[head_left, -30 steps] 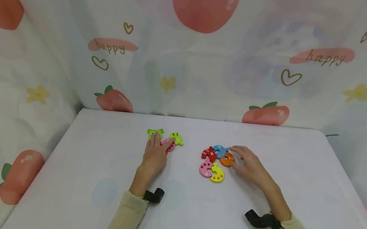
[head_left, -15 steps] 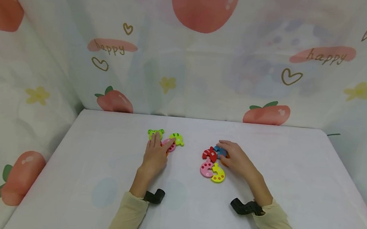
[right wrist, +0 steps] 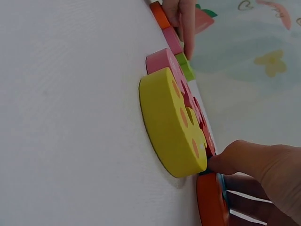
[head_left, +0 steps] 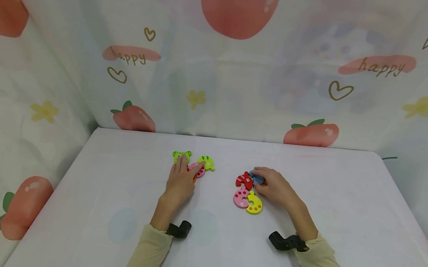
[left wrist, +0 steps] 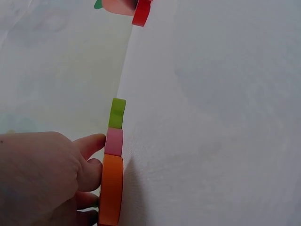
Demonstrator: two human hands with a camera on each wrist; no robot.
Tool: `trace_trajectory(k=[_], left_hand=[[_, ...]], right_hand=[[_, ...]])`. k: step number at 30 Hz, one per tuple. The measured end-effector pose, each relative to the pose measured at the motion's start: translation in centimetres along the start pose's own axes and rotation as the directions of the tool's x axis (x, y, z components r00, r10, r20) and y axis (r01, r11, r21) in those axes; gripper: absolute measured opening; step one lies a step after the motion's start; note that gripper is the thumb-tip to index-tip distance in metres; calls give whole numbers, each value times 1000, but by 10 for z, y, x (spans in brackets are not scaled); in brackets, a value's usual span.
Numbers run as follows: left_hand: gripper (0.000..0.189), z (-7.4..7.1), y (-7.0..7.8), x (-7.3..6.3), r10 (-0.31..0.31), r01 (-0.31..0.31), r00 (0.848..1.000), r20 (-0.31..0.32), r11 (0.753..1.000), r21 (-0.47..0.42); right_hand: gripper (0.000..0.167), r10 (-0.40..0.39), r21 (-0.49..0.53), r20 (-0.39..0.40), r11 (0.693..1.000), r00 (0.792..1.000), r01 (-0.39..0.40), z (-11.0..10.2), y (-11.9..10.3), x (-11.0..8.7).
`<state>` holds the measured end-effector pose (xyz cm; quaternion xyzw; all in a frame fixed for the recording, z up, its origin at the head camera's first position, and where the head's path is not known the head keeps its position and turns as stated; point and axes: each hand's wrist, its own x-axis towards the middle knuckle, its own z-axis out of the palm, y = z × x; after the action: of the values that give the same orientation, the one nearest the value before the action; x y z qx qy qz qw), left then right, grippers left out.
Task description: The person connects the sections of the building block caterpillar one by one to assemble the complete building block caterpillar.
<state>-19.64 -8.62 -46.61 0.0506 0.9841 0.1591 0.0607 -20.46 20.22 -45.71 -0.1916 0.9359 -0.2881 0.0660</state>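
Yellow crescent-shaped block with orange dots (head_left: 255,203) lies flat on the white cloth-covered table (head_left: 221,251). Pink crescent-shaped block with red dots (head_left: 240,197) touches its left side. Red curved block with pale stripes (head_left: 244,180) just beyond it, to the left. Blue curved block (head_left: 259,179) also just beyond it; right hand (head_left: 275,186) grasps that one, thumb at near edge, fingers bent over far edge. Orange curved block (right wrist: 212,202) just beside yellow block's right end, mostly under that hand in head view.

Well left of yellow block, slightly farther out: left hand (head_left: 181,184), released, fingers extended, resting on a second cluster. There: green animal-head block (head_left: 178,154), second pink dotted block (head_left: 200,171), green block with dark stripes (head_left: 206,163), second orange block (left wrist: 111,188). Rest of cluster hidden.
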Motion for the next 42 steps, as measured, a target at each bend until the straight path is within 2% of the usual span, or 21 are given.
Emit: trace_trajectory(k=[6,13,20,24,28,31,35,37,39,42], left_hand=[[63,-1,-3,-1,29,-29,1000,-8,999,17],[54,-4,-6,0,24,-24,1000,5,999,28],[40,-2,-6,2,27,-29,998,-56,999,-25],[39,0,-6,2,23,-27,997,-78,999,-46],[39,1,-7,2,38,-42,996,-82,998,-54],[39,2,-10,2,74,-81,992,-102,995,-65],[40,2,-13,1,178,-182,977,-120,983,-17],[41,2,-14,1,235,-233,967,-99,972,29],[44,2,-14,2,270,-266,961,-51,961,72],[47,3,-14,2,292,-292,956,15,952,93]], right_hand=[[42,-9,-24,-23,1000,1000,9,2,1,0],[43,-5,-11,-18,1000,1000,5,2,5,0],[45,-11,-15,-21,1000,1000,11,1,6,-1],[45,2,-28,-91,1000,996,-5,0,4,-2],[43,-1,-4,-183,1000,983,0,-2,0,-3],[42,-19,31,-208,999,978,26,-2,-3,-2],[41,-49,51,-213,997,976,61,0,-9,-2],[41,-62,53,-215,996,975,75,1,-11,-2],[40,-72,54,-216,995,974,86,2,-13,-2],[39,-76,56,-207,994,975,90,4,-15,-3]])
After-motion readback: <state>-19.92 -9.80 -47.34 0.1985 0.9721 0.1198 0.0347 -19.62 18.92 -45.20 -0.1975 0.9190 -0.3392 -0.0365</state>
